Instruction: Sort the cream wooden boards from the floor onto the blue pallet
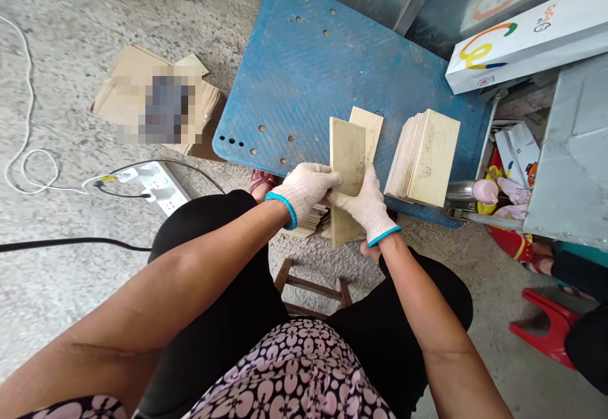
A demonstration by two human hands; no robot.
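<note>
Both my hands wear white knitted gloves with blue cuffs. Between them, over the near edge of the blue table (351, 52), is a pale flat rectangular board (346, 147). My left hand (311, 185) closes on its left edge. My right hand (363, 207) grips it from the right, thumb across its face. Another pale board (368, 125) lies on the table just behind it. To the right stands a stack of similar boards (430, 156), set on edge. Below my hands, more boards (306, 223) are partly hidden near the ground.
A cardboard box (128, 90) with a blurred dark item on top sits at left, near a white power strip (164, 188) and cables. At right are a long white printed box (532, 33), a metal cabinet (577, 147), a red stool (546, 324) and another person's leg (577, 273).
</note>
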